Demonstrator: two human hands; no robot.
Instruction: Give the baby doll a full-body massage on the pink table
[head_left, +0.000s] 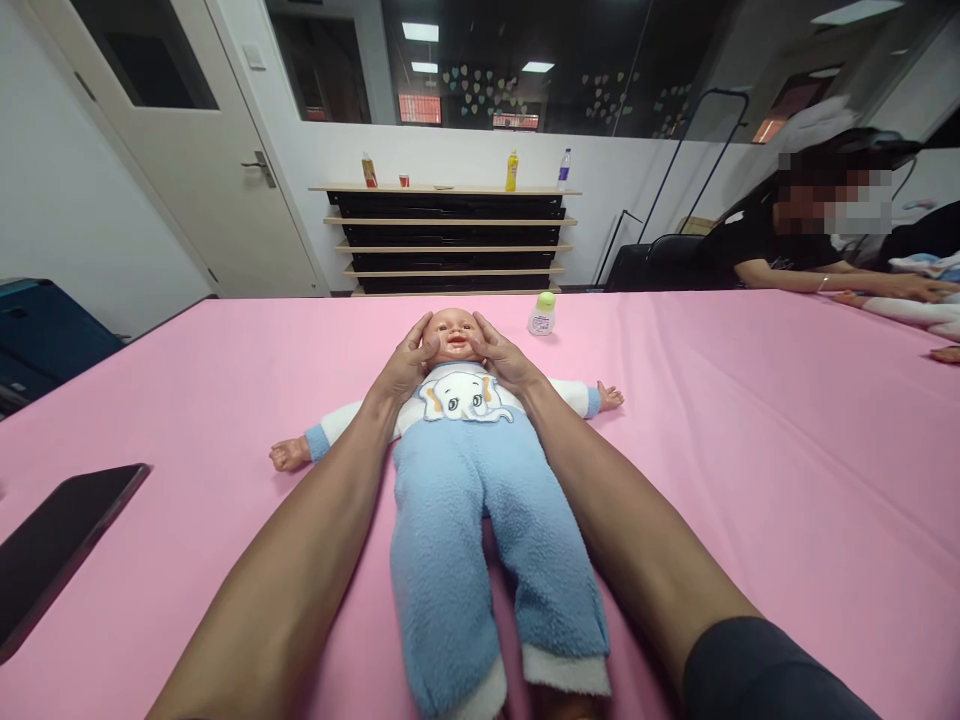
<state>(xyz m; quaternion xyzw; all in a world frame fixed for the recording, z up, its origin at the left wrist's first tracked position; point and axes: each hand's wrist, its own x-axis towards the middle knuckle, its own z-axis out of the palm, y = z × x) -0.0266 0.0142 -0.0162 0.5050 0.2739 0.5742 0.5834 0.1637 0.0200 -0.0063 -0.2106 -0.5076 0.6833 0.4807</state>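
On the pink sheet (712, 450), doll (461, 440) face up, left hand (405, 365) and right hand (511, 360) spread against its cheeks, capped bottle (541, 320) beyond, contents unreadable from here, yellow bottle (511, 171) on shelf (472, 189).

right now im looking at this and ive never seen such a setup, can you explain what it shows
No machine here: you see a person's own left hand and right hand, both bare. The one picture comes from a camera worn on that person's head, looking forward and down. On the pink surface lies a doll, face up, in a white top with an elephant face and light blue trousers. The two hands cup the sides of the doll's head, thumbs at its cheeks. Beyond the right hand stands a small white bottle with a green cap; at the left lies a flat, dark, phone-like device. Another person is at the far right.
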